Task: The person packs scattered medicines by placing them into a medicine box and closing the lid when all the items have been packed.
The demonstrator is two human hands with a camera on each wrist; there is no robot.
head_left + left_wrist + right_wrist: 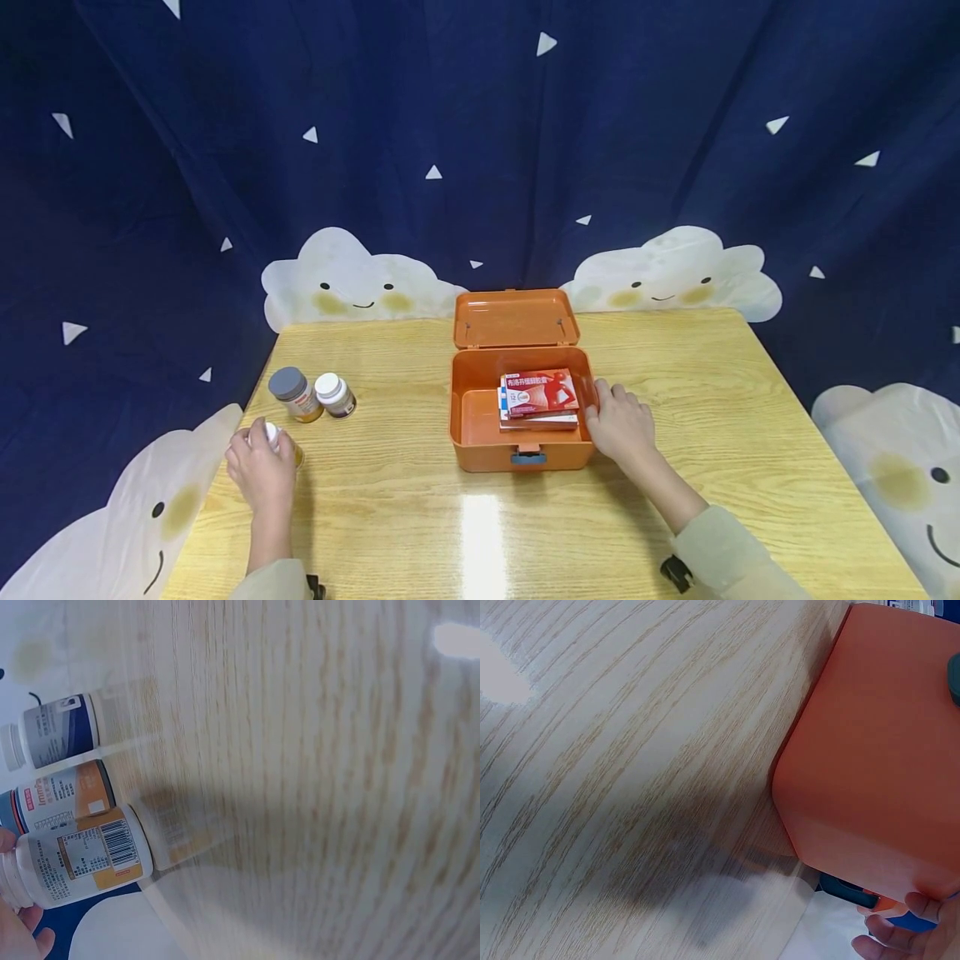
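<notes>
In the head view my left hand (262, 467) grips a white pill bottle (90, 859) by its capped top, at the left of the table. The bottle stands upright, its orange-and-white label facing the left wrist camera. Just behind it are a grey-capped bottle (303, 400) and a smaller white-capped bottle (339, 398). My right hand (624, 423) holds the right wall of an orange plastic case (480, 457), thumb at the rim and fingers along the outside. Inside that case, a red medicine box (540, 393) lies on top of other flat boxes, toward the right.
The case's lid (517, 321) is swung back at the rear, and a blue-grey latch (528, 458) sits on its front. A wooden table (390, 517) carries everything. Behind it hangs a dark blue curtain (480, 100) with white triangles and clouds.
</notes>
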